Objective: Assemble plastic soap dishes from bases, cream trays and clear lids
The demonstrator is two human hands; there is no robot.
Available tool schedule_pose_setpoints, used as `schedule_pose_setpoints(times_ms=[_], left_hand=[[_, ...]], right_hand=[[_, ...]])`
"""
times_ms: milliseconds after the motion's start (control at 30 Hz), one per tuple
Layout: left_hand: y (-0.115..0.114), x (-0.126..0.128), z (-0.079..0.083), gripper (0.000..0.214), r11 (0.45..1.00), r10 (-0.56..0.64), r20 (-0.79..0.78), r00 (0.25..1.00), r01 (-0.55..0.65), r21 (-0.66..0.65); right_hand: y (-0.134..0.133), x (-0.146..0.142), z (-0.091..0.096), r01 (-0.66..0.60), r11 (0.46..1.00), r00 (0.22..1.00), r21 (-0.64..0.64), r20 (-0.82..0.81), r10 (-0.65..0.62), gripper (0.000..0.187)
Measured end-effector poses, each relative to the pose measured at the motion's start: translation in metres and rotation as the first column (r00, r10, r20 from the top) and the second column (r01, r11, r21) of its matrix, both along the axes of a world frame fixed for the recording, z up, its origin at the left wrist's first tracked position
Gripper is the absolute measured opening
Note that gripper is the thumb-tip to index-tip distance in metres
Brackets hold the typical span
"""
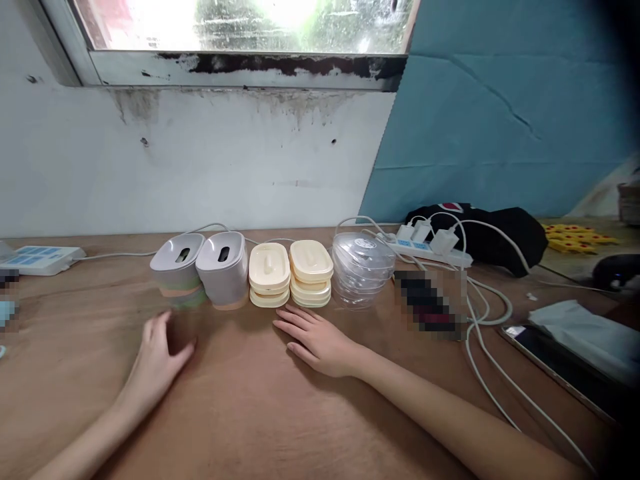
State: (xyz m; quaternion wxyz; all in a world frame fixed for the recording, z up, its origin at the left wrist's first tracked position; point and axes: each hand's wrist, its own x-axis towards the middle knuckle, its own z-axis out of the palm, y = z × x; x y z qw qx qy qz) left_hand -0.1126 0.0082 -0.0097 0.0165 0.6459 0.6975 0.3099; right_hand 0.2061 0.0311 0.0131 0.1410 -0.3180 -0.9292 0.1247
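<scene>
My left hand (pixel 163 353) is slightly blurred, thumb and fingers apart and nothing between them. Just beyond it stands a grey-lilac tissue box-like container (pixel 173 263) with an oval slot in its top. A matching container (pixel 223 273) stands against its right side. Fingers spread, my right hand (pixel 313 340) lies on the table in front of two stacks of cream-coloured lids. The left lid stack (pixel 270 270) and right lid stack (pixel 311 263) stand side by side. To their right is a stack of clear plastic bowls or covers (pixel 364 267).
A white power strip (pixel 430 252) with plugs and loose white cables (pixel 485 333) lies at right, near a black cloth bag (pixel 500 233) and a dark tablet-like device (pixel 560 367). Another power strip (pixel 45 259) is at left. A wall (pixel 240 160) borders the table's back.
</scene>
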Motion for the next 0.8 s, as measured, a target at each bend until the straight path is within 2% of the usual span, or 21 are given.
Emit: schedule_pose_setpoints(times_ms=[33, 100, 167, 267, 367, 433, 533, 633, 733, 800], left_hand=[[-0.01, 0.007, -0.004, 0.045, 0.988, -0.153, -0.039, 0.987, 0.154, 0.021], [-0.022, 0.024, -0.009, 0.029, 0.897, -0.442, -0.096, 0.892, 0.443, -0.01], [-0.019, 0.041, -0.007, 0.031, 0.839, -0.542, -0.133, 0.829, 0.544, -0.025], [0.006, 0.059, 0.001, 0.028, 0.868, -0.492, -0.177, 0.852, 0.495, -0.029], [0.03, 0.063, 0.005, 0.026, 0.914, -0.401, -0.213, 0.891, 0.406, -0.022], [0.037, 0.063, 0.004, 0.026, 0.926, -0.367, -0.233, 0.901, 0.377, -0.001], [0.035, 0.062, 0.003, 0.024, 0.932, -0.347, -0.261, 0.901, 0.362, 0.011], [0.03, 0.067, 0.003, 0.021, 0.895, -0.431, -0.271, 0.86, 0.445, -0.011], [0.029, 0.078, 0.006, 0.02, 0.817, -0.564, -0.268, 0.781, 0.575, -0.043], [0.031, 0.088, 0.009, 0.02, 0.8, -0.587, -0.277, 0.761, 0.597, -0.058]], right_hand=[[-0.002, 0.001, 0.0, 0.016, 1.0, 1.0, 0.002, -0.008, -0.016, 0.044], [-0.003, 0.002, -0.001, 0.047, 0.999, 0.999, 0.004, -0.027, -0.047, 0.047], [0.0, 0.0, -0.002, 0.086, 0.996, 0.995, 0.006, -0.046, -0.086, 0.051], [0.008, -0.006, -0.004, 0.123, 0.992, 0.991, 0.015, -0.059, -0.122, 0.053], [0.011, -0.009, -0.005, 0.119, 0.992, 0.991, 0.038, -0.065, -0.117, 0.054], [0.01, -0.008, -0.005, 0.109, 0.992, 0.991, 0.058, -0.08, -0.104, 0.05], [0.006, 0.005, -0.002, 0.116, 0.988, 0.988, 0.099, -0.117, -0.104, 0.032], [0.003, 0.03, -0.002, 0.196, 0.973, 0.973, 0.125, -0.147, -0.177, 0.016], [0.005, 0.054, -0.003, 0.32, 0.937, 0.941, 0.137, -0.158, -0.299, 0.021], [0.008, 0.062, -0.003, 0.352, 0.925, 0.931, 0.141, -0.151, -0.332, 0.021]])
